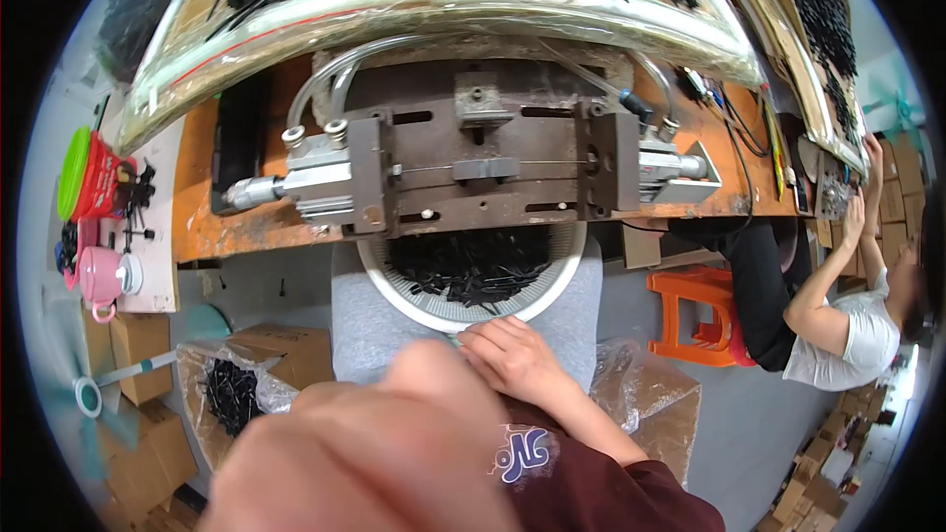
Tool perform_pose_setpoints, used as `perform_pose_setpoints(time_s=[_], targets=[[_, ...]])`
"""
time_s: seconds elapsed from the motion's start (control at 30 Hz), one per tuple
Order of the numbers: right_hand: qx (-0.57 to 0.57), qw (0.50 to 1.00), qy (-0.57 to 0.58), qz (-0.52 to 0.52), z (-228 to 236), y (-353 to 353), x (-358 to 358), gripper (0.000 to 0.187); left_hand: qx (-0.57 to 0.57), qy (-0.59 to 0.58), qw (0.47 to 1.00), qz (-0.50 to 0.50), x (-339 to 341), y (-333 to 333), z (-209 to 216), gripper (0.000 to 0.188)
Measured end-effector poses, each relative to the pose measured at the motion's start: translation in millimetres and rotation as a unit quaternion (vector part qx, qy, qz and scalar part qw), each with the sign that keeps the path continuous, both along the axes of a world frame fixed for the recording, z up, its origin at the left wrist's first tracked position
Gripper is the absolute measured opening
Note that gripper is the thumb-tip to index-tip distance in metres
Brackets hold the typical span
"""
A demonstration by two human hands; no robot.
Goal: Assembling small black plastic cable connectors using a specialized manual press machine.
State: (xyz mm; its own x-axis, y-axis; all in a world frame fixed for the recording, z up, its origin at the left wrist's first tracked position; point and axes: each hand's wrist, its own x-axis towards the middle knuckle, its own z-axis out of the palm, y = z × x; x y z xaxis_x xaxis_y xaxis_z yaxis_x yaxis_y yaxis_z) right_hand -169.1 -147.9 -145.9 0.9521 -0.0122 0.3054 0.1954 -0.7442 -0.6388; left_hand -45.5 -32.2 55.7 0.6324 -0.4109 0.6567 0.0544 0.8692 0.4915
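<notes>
My left hand (pixel 365 453) is raised close to the camera, large and smeared by motion, so its fingers cannot be read. Beside the near rim of a round, light basket (pixel 564 294), my right hand (pixel 512 360) rests with its fingers curled together; whatever may be inside them is hidden. Thin black plastic pieces (pixel 463 271) fill the basket, which sits at my lap under the table edge. Beyond it stands a dark metal clamping fixture (pixel 483 209) with a small grey block (pixel 485 169) at its middle and silver cylinders (pixel 320 177) at its sides.
A wrapped tray (pixel 443 0) of black parts spans the back of the orange table (pixel 192 197). Pink cup (pixel 99 274) at left. Cartons, a plastic-lined box (pixel 232 384) and an orange stool (pixel 690 310) stand below. A co-worker (pixel 847 325) works at right.
</notes>
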Motion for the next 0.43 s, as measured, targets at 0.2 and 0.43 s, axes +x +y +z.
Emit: perform_pose_setpoints(time_s=[0.2,0.43], targets=[[0.001,1.0,0.004,0.013,-8,-2,-3,0.016,0.008,0.025,0.995,-0.098,1,11,12,0.004],[0.002,1.0,-0.025,-0.007,-12,-3,-4,0.011,-0.116,-0.043,0.944,-0.306,18,-12,1,0.011]])
